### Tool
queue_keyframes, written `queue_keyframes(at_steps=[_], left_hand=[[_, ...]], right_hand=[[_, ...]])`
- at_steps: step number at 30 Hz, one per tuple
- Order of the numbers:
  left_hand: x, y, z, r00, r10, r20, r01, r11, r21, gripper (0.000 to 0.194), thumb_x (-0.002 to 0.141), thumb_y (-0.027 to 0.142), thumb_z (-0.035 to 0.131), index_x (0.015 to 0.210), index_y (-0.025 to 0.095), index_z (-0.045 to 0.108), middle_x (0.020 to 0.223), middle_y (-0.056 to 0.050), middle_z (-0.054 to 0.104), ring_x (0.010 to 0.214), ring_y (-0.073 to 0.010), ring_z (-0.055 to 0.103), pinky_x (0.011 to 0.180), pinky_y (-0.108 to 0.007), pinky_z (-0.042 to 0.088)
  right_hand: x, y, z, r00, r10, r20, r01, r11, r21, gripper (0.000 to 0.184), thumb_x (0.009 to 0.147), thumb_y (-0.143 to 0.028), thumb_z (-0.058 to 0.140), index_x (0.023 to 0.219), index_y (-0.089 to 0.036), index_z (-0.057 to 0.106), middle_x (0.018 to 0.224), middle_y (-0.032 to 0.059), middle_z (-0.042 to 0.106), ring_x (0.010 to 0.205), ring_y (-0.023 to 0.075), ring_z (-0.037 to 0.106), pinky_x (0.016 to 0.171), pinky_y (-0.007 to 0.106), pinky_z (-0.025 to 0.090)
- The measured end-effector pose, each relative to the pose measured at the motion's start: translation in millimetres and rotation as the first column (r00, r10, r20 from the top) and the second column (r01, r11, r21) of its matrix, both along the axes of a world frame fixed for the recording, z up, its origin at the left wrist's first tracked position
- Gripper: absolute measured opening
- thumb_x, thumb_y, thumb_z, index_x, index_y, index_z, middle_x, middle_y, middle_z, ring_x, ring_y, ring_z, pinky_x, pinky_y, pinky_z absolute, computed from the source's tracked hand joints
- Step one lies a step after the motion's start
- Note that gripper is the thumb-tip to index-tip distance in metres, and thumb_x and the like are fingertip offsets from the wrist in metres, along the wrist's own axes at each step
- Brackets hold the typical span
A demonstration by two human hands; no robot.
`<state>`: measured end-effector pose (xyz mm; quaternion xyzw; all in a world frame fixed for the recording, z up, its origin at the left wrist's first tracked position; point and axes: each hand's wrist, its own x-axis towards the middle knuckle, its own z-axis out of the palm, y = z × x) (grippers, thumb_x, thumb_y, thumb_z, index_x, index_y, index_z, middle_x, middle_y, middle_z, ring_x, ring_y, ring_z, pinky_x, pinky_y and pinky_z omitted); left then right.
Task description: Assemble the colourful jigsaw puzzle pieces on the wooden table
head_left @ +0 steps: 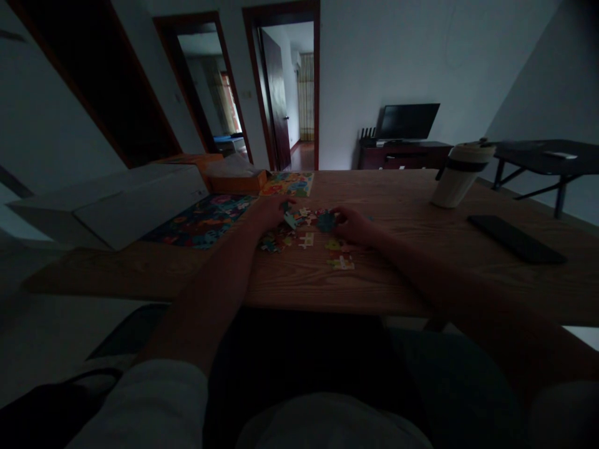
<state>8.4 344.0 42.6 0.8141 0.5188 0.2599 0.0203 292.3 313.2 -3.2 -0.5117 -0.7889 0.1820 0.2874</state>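
Note:
Both my hands rest on a wooden table [421, 274] over a scatter of small colourful puzzle pieces [299, 236]. My left hand [269, 212] is closed in a pinch on a pale puzzle piece [290, 219]. My right hand [353, 226] has its fingers curled around a dark blue-green puzzle piece [326, 221]. Several loose pieces [340, 262] lie nearer to me. A colourful puzzle board [203, 219] lies to the left of my left hand, and a second colourful sheet [287, 184] lies beyond it. The room is dim, so fine detail is hard to make out.
A white box [116, 202] stands at the table's left end with an orange box [236, 181] behind it. A white lidded cup [456, 174] stands at the back right, and a black phone [515, 239] lies flat nearby. Open doorways and a TV stand are behind.

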Motion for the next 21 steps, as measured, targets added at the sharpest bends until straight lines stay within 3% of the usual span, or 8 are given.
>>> queue_keyframes(at_steps=[3,6,8,12,14,17,19,21], left_hand=[[-1,2,1.6,0.998,0.026,0.053,-0.027,0.999,0.028,0.043,0.086,0.006,0.047,0.114,0.023,0.075,0.118,-0.006,0.074,0.104,-0.022,0.068,0.1,-0.035,0.051],[0,1,3.6,0.992,-0.007,0.123,-0.007,0.993,0.116,0.044,0.084,0.004,0.047,0.111,0.022,0.076,0.12,-0.006,0.073,0.107,-0.0227,0.068,0.102,-0.035,0.05],[2,0,4.1,0.992,-0.025,0.126,0.008,0.991,0.134,0.044,0.084,0.004,0.046,0.111,0.022,0.075,0.121,-0.006,0.073,0.107,-0.0221,0.068,0.102,-0.036,0.05],[5,-5,5.5,0.987,-0.111,0.119,0.117,0.992,-0.041,0.039,0.082,0.011,0.054,0.116,0.02,0.073,0.112,-0.007,0.075,0.096,-0.0207,0.07,0.089,-0.033,0.055],[3,-6,8.2,0.967,-0.142,0.209,0.158,0.986,-0.06,0.04,0.08,0.012,0.057,0.117,0.017,0.071,0.113,-0.009,0.074,0.096,-0.02,0.07,0.085,-0.031,0.056],[-4,-6,12.5,0.947,-0.099,0.305,0.097,0.995,0.023,0.034,0.082,0.013,0.054,0.112,0.014,0.07,0.112,-0.01,0.074,0.095,-0.0191,0.069,0.085,-0.03,0.056],[-7,-4,12.2,0.959,-0.075,0.273,0.069,0.997,0.032,0.03,0.083,0.015,0.054,0.107,0.013,0.071,0.106,-0.009,0.075,0.091,-0.0191,0.069,0.084,-0.031,0.056],[-7,0,8.4,0.978,-0.075,0.193,0.078,0.997,-0.006,0.027,0.084,0.02,0.057,0.105,0.014,0.073,0.101,-0.009,0.075,0.087,-0.0199,0.069,0.081,-0.032,0.056]], right_hand=[[2,0,1.1,0.999,-0.02,-0.05,0.02,1.0,-0.001,0.05,0.087,-0.019,0.062,0.137,-0.022,0.054,0.111,0.0076,0.074,0.083,0.0192,0.07,0.069,0.026,0.055],[4,-1,4.1,1.0,0.018,0.025,-0.021,0.988,0.151,0.054,0.088,-0.018,0.059,0.141,-0.022,0.053,0.113,0.0075,0.073,0.098,0.0218,0.069,0.084,0.031,0.054],[4,-4,7.1,0.984,0.084,0.155,-0.117,0.968,0.223,0.049,0.086,-0.016,0.059,0.135,-0.022,0.062,0.116,0.0088,0.072,0.107,0.0246,0.066,0.095,0.036,0.051],[1,-13,15.3,0.911,0.25,0.33,-0.313,0.937,0.156,0.03,0.083,-0.014,0.058,0.105,-0.022,0.078,0.121,0.0079,0.073,0.116,0.0265,0.064,0.107,0.036,0.044],[0,-16,20.1,0.931,0.223,0.289,-0.264,0.958,0.112,0.031,0.087,-0.019,0.057,0.11,-0.023,0.077,0.122,0.0063,0.073,0.111,0.0252,0.067,0.101,0.033,0.048],[-3,-14,28.1,0.954,0.124,0.275,-0.131,0.991,0.008,0.035,0.096,-0.034,0.055,0.124,-0.024,0.073,0.108,0.0071,0.078,0.092,0.0244,0.072,0.085,0.032,0.053],[-9,-8,33.9,0.942,0.089,0.325,-0.082,0.996,-0.033,0.04,0.098,-0.046,0.054,0.123,-0.023,0.074,0.097,0.0085,0.079,0.084,0.0246,0.073,0.078,0.032,0.053],[-18,1,39.2,0.918,0.085,0.387,-0.088,0.996,-0.011,0.043,0.097,-0.053,0.055,0.121,-0.023,0.075,0.101,0.0105,0.078,0.09,0.0262,0.073,0.08,0.032,0.053]])
